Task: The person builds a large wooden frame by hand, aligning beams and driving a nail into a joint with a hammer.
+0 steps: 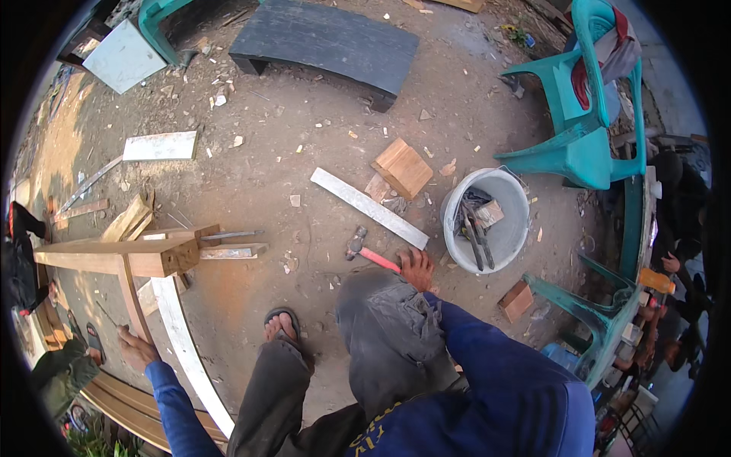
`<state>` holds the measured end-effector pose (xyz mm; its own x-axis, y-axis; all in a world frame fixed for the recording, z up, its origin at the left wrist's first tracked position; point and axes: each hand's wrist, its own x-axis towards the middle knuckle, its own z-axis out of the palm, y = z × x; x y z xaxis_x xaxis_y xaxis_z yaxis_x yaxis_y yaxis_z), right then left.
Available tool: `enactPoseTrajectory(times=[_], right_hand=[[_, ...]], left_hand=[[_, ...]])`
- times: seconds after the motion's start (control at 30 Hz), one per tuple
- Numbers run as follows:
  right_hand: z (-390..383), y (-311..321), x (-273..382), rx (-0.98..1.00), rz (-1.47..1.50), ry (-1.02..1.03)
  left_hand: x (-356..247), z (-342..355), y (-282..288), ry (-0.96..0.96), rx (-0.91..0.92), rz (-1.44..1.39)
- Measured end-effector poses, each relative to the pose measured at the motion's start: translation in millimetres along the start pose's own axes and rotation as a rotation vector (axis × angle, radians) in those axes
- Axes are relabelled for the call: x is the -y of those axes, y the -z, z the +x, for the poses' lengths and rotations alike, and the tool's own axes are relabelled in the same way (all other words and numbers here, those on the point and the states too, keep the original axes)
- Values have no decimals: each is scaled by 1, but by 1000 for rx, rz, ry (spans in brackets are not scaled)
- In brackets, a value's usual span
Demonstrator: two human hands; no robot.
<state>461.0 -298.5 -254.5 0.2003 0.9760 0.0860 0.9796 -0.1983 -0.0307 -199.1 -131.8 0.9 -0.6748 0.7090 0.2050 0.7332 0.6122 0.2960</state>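
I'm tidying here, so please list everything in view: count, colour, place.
Hammer: one, red handle, centre
Bucket: one, pale grey, right of hammer
Tools: several, dark, inside bucket
Bench: one, dark grey, top
Plastic furniture: three pieces, green, right and top left
Cloth: one, red and grey, upper right
Narrow board: one, whitish, above hammer
Wood block: one, brown, above narrow board
Small block: one, reddish brown, below bucket
Panels: two, white, upper left
Long strip: one, white, lower left
Beam: one, light brown, left
Slat: one, brown, below beam
Rod: one, grey, beside beam
Scraps: many, mixed, ground
Other people: several, colours unclear, side edges
Left hand: one, blue sleeve, at slat
Right hand: one, blue sleeve, at hammer's handle
Foot: one, sandalled, centre
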Motion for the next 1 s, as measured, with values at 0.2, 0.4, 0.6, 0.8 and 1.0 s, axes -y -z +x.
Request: enactPoseTrajectory(times=[0.2,0.4,0.6,0.8,1.0], right_hand=[[2,18,16,136,189,-76],[0,22,15,203,217,-95],[-3,22,14,236,228,-100],[5,24,17,162,270,-118],[-8,10,16,156,221,-93]], left_hand=[[-16,4,8,-95,-107,130],[-22,3,8,-96,-45,55],[-42,-6,15,3,1,66],[-34,2,14,-34,-59,188],[-65,-22,18,62,-134,256]])
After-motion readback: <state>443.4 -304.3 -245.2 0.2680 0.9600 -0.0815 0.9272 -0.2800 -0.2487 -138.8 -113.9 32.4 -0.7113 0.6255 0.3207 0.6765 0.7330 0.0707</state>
